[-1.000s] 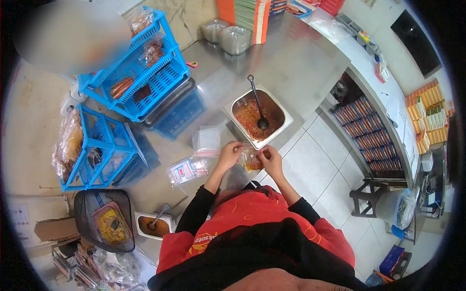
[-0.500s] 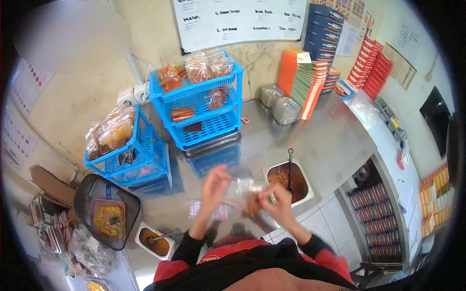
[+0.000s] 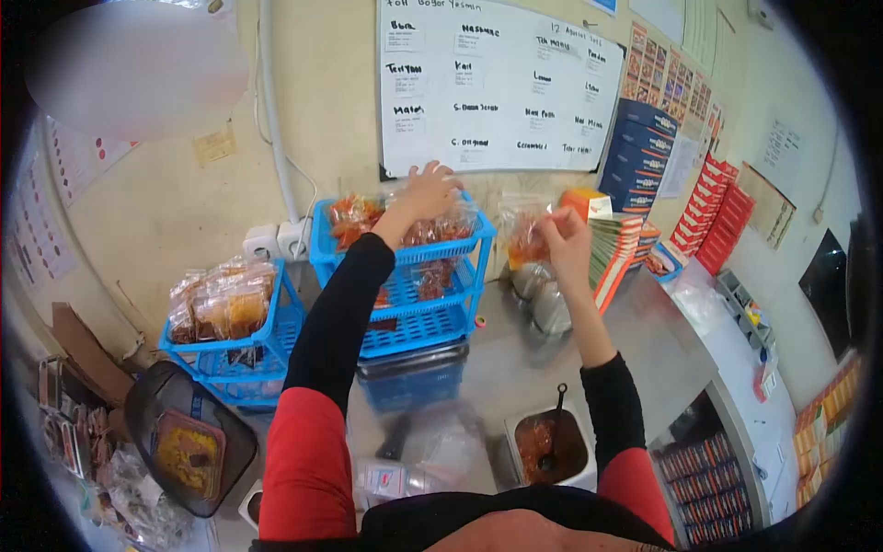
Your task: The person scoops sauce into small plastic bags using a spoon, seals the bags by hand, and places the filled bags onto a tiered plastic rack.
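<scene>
a worker's right hand [image 3: 567,241] is pinching a clear bag of reddish food [image 3: 522,237] near its edge, fingers gripping the plastic as it is hanging just right of the blue rack [image 3: 448,247]. the bag is no longer sitting low between both hands near the metal pan [image 3: 509,453] on the worktop [image 3: 644,336]. the left hand [image 3: 430,193] is now hovering at the top tier's bagged packs [image 3: 457,224], fingers spreading open, contact unclear; the shift is apparently freeing it for handling those packs.
</scene>
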Demonstrator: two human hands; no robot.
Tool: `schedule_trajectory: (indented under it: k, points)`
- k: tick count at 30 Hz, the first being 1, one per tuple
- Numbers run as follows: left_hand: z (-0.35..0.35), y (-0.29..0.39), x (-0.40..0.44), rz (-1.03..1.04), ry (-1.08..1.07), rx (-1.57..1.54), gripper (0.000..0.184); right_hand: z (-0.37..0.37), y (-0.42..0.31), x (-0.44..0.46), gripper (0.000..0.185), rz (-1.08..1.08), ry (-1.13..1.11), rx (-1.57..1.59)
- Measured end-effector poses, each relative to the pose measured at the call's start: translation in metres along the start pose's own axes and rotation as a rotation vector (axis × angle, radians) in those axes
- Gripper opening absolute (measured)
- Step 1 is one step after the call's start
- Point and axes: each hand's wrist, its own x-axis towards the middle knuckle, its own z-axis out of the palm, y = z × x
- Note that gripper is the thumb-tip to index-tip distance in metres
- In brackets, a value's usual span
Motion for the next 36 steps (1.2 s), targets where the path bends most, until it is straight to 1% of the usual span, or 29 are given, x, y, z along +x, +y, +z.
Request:
schedule_trajectory:
  k: [1,3,6,7,9,10,12,14,15,16,17,18,19,20,21,23,24,25,26,27,28,29,30,31,32,33,34,35,36]
  points:
    - [0.003,-0.002,0.01,0.002,0.011,0.002,0.028,-0.003,0.005,-0.002,0.006,-0.011,-0.002,-0.002]
    - [0.012,-0.002,0.024,-0.032,-0.245,0.064,0.029,-0.01,0.015,-0.009,0.005,-0.004,-0.002,-0.054]
    - [0.02,-0.006,0.037,-0.063,-0.308,0.0,0.032,-0.022,0.029,-0.018,0.005,0.047,-0.058,-0.047]
    - [0.015,-0.005,0.039,-0.066,-0.314,-0.002,0.032,-0.024,0.032,-0.02,0.005,0.087,-0.076,-0.036]
    - [0.002,-0.005,0.041,-0.087,-0.424,-0.058,0.028,-0.026,0.036,-0.021,0.005,0.099,-0.091,-0.044]
    - [-0.003,-0.007,0.042,-0.086,-0.43,-0.057,0.028,-0.026,0.037,-0.02,0.005,0.103,-0.107,-0.052]
    - [-0.012,-0.013,0.042,-0.066,-0.461,-0.101,0.019,-0.024,0.035,-0.018,0.005,0.124,-0.109,-0.051]
    - [-0.016,-0.017,0.045,-0.05,-0.492,-0.077,0.022,-0.015,0.029,-0.012,0.006,0.141,-0.115,-0.05]
    - [-0.017,-0.019,0.047,-0.031,-0.519,-0.056,0.026,-0.007,0.025,-0.008,0.006,0.209,-0.109,-0.04]
    - [-0.016,-0.022,0.047,-0.033,-0.522,-0.053,0.026,0.002,0.024,-0.004,0.006,0.275,-0.103,-0.03]
    - [-0.016,-0.024,0.048,-0.036,-0.498,-0.072,0.033,0.012,0.025,0.003,0.006,0.274,-0.102,-0.027]
    - [-0.015,-0.027,0.05,-0.039,-0.473,-0.09,0.04,0.024,0.028,0.011,0.007,0.204,-0.092,0.012]
    - [-0.011,-0.032,0.052,-0.039,-0.472,-0.086,0.04,0.036,0.032,0.02,0.008,0.132,-0.082,0.051]
    - [-0.007,-0.036,0.055,-0.092,-0.438,-0.095,0.045,0.047,0.037,0.03,0.008,0.129,-0.083,0.053]
    - [-0.001,-0.041,0.057,-0.144,-0.403,-0.103,0.05,0.057,0.046,0.041,0.011,0.178,-0.088,0.045]
    - [0.009,-0.052,0.059,-0.13,-0.401,-0.093,0.046,0.072,0.074,0.06,0.013,0.221,-0.093,0.038]
    - [0.01,-0.055,0.059,-0.117,-0.404,-0.086,0.043,0.079,0.097,0.068,0.017,0.125,-0.144,-0.221]
    - [-0.003,-0.048,0.056,-0.117,-0.403,-0.083,0.043,0.084,0.102,0.071,0.02,0.027,-0.193,-0.48]
    - [-0.016,-0.041,0.05,-0.137,-0.311,-0.098,0.035,0.086,0.107,0.071,0.02,0.027,-0.195,-0.478]
    - [-0.026,-0.036,0.045,-0.159,-0.221,-0.114,0.027,0.087,0.105,0.067,0.022,0.007,-0.216,-0.624]
    - [-0.026,-0.048,0.047,-0.164,-0.224,-0.115,0.027,0.089,0.102,0.064,0.024,-0.013,-0.239,-0.77]
    - [-0.03,-0.064,0.048,-0.084,-0.042,-0.189,0.025,0.09,0.099,0.062,0.024,-0.009,-0.246,-0.768]
    - [-0.031,-0.076,0.046,-0.005,0.138,-0.262,0.024,0.089,0.094,0.059,0.021,-0.046,-0.226,-0.852]
    - [-0.042,-0.07,0.037,-0.012,0.129,-0.263,0.024,0.089,0.087,0.055,0.019,-0.083,-0.204,-0.934]
    - [-0.056,-0.066,0.03,0.011,0.236,-0.334,0.023,0.088,0.08,0.052,0.019,-0.076,-0.209,-0.931]
    - [-0.073,-0.056,0.022,0.035,0.344,-0.405,0.021,0.086,0.069,0.048,0.016,-0.307,-0.058,-0.943]
    - [-0.088,-0.047,0.013,0.031,0.34,-0.407,0.021,0.084,0.058,0.046,0.013,-0.538,0.097,-0.944]
    - [-0.101,-0.038,0.004,0.018,0.363,-0.434,0.021,0.078,0.047,0.046,0.013,-0.534,0.093,-0.946]
    - [-0.11,-0.031,-0.003,0.005,0.386,-0.461,0.02,0.07,0.036,0.048,0.012,-0.442,-0.248,-0.835]
